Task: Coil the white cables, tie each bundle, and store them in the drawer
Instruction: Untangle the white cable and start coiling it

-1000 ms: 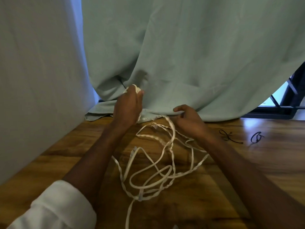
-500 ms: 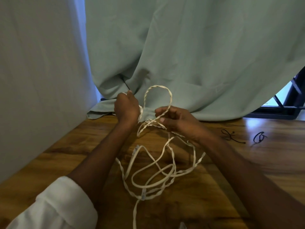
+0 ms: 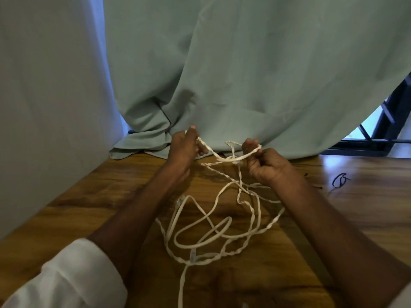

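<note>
A tangle of white cables lies loose on the wooden table between my forearms. Some strands are twisted pairs and some are smooth. My left hand grips one end of a twisted strand, held up above the table's far edge. My right hand has its fingers curled round the same strand a short way to the right. The piece between the hands sags a little and crosses another loop. No drawer is in view.
A pale green curtain hangs behind the table and bunches on its far edge. A pale wall stands to the left. Two small black ties lie on the table at the right. A dark window frame shows far right.
The tall loop held up half a second ago has been drawn down. My hands have moved apart, pulling the strand out between them. My right hand has risen from the table.
</note>
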